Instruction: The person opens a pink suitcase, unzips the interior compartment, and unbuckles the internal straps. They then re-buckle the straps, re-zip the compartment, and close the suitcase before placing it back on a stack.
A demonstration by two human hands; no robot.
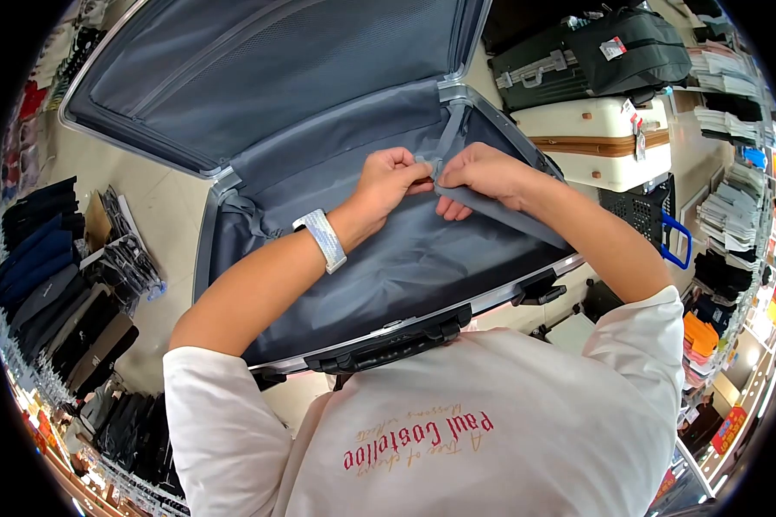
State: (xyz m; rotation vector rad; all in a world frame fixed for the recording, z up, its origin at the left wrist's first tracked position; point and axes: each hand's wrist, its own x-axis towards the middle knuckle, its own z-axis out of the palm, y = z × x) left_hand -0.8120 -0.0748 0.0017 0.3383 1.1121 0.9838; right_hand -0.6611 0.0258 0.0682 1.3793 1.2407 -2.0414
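White fabric shirt at six o'clock, left hand and right hand pinching flat grey fabric strap at one o'clock.

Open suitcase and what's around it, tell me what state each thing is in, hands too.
Suitcase: open.
Lid: raised, tilted back.
Gray strap: stretched across the suitcase's right part, held midway.
Left hand: fingers pinched at the strap.
Right hand: gripping the strap.
Right front latch: unfastened.
Cream suitcase: closed.
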